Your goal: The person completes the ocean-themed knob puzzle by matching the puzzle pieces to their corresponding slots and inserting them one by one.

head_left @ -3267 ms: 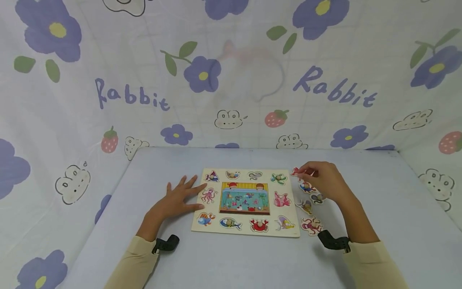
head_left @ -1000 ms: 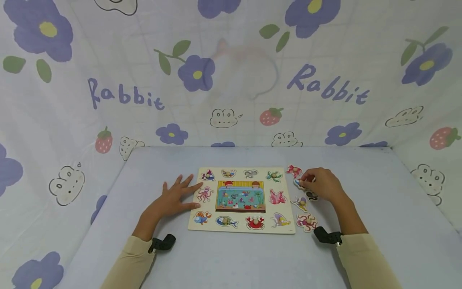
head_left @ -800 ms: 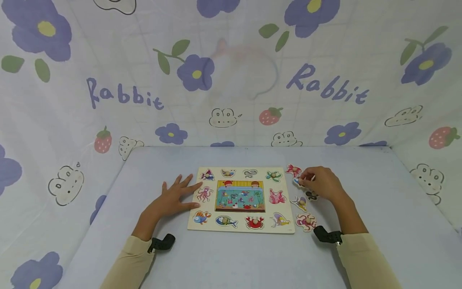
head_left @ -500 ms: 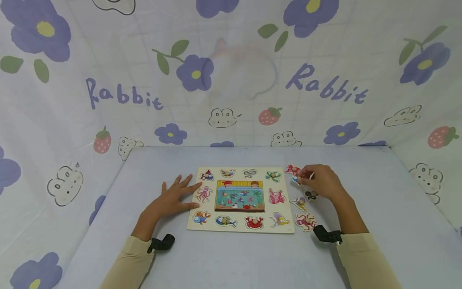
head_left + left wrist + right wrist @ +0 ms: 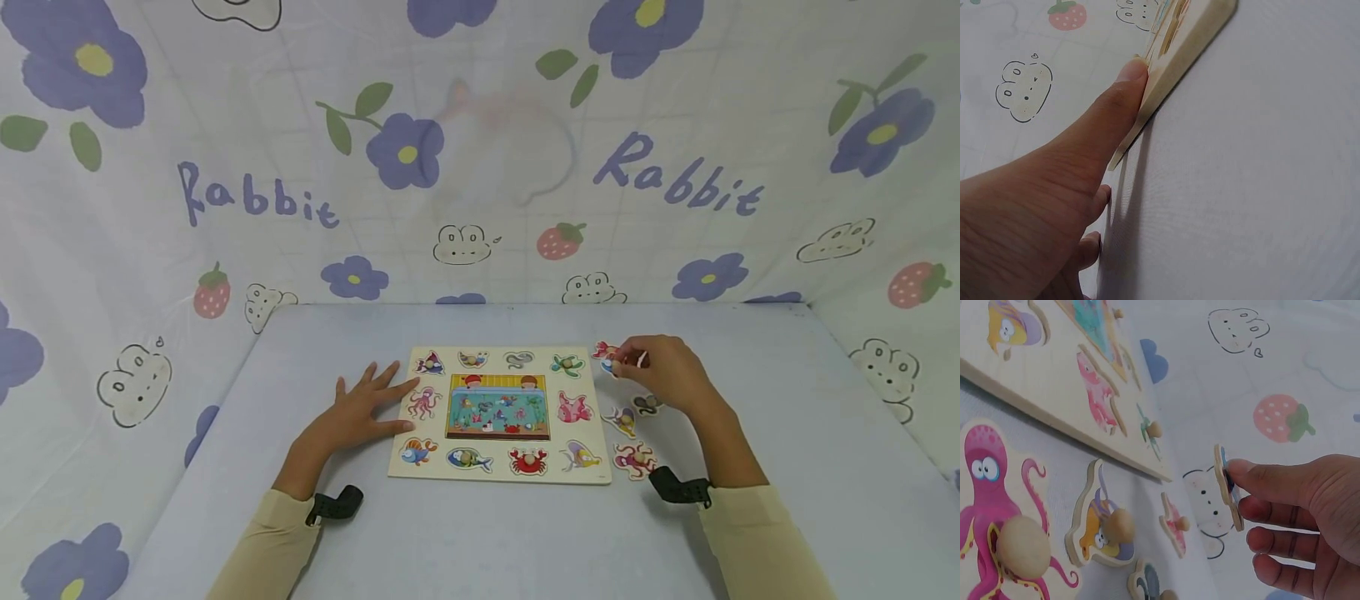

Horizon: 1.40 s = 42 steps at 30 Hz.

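Note:
My right hand [image 5: 663, 371] pinches a blue fish puzzle piece [image 5: 1227, 490] by its knob; it is raised off the table and tilted on edge in the right wrist view. The left hand [image 5: 358, 417] lies with fingers spread at the left edge of the wooden puzzle board [image 5: 506, 477], its thumb [image 5: 1129, 72] touching the rim. Knobbed pieces, among them a crab [image 5: 528, 461] and a striped fish [image 5: 469, 459], sit in the board. Knobless pictures show in other recesses, such as the pink fish recess [image 5: 574, 407].
Loose knobbed pieces lie right of the board: a pink-red fish [image 5: 603, 350], a grey eel-like piece [image 5: 646, 406], a yellow-purple fish [image 5: 622, 422] and an octopus [image 5: 635, 460]. A patterned curtain [image 5: 510, 208] hangs behind the white table [image 5: 495, 542].
The right hand has moved from the pink-red fish to the blue fish piece, gripped it and shifted it slightly left and away. The left hand stays at the board's edge.

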Motion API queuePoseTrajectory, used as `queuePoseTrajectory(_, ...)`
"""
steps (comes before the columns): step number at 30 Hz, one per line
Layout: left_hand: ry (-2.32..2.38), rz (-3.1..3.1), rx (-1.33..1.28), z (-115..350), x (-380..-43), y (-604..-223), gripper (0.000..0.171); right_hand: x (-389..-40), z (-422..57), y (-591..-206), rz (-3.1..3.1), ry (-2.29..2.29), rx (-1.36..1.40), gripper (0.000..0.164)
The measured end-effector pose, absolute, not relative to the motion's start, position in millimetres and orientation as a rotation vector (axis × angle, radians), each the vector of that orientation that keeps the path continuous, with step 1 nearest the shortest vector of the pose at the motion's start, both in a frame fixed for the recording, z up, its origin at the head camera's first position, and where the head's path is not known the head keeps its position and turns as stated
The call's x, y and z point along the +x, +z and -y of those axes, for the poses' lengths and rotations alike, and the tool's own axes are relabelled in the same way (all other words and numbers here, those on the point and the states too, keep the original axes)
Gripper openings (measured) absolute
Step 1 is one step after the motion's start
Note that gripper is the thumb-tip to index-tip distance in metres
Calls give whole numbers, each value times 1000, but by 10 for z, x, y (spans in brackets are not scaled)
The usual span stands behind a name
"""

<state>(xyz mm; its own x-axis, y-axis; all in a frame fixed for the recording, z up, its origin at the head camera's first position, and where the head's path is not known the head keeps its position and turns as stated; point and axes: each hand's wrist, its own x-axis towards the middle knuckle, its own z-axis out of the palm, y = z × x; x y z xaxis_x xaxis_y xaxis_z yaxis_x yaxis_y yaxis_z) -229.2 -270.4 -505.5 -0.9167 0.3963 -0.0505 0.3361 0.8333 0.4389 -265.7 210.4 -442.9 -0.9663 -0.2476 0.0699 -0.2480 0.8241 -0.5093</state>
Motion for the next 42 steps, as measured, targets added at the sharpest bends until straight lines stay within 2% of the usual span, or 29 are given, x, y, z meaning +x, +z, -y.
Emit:
queuePoseTrajectory(24, 633, -2868, 550, 2708, -2306, -5070, 79, -2554, -1848, -4294, 3004, 835, 654, 12)
queuePoseTrajectory(42, 654, -2871, 565, 2723, -2311, -5081, 79, -2446, -1594, -4250, 3051, 822, 705, 9)
